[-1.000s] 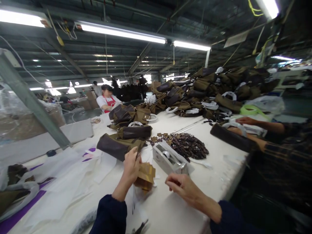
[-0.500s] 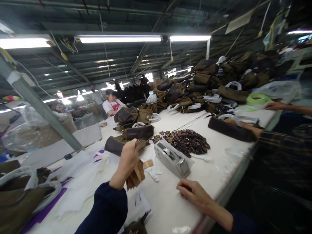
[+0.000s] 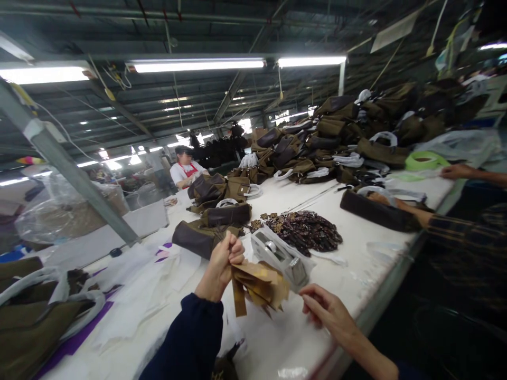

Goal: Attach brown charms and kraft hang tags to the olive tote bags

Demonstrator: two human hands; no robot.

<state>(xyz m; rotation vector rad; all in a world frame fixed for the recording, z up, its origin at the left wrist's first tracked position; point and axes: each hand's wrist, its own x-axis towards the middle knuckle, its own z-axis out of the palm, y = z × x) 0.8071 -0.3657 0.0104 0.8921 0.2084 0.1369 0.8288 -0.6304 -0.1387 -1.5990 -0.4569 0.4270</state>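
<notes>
My left hand [image 3: 222, 264] is closed at the top of a bundle of brown paper tags [image 3: 263, 285], which fan out below the fist above the table. My right hand [image 3: 332, 316] is to the right of the tags, low over the table; its fingers are loosely bent and apart, with nothing visible in them. A grey tape dispenser [image 3: 295, 269] stands just behind the tags, partly hidden by them. Beyond it lies a heap of dark brown, beaded-looking pieces [image 3: 309, 232]. A dark brown and olive bag [image 3: 190, 237] rests behind my left fist.
White sheets [image 3: 146, 295] cover the table's left side, beside an olive bag [image 3: 31, 322] with wrapped handles. Many bags [image 3: 336, 132] are piled at the back. At right, a co-worker's hand touches a bag [image 3: 368, 211]; another hand is near a green tape roll [image 3: 425, 160].
My left hand has moved slightly right, and the tags have swung right and spread, now in front of the dispenser. My right hand has shifted a little right, its fingers less curled.
</notes>
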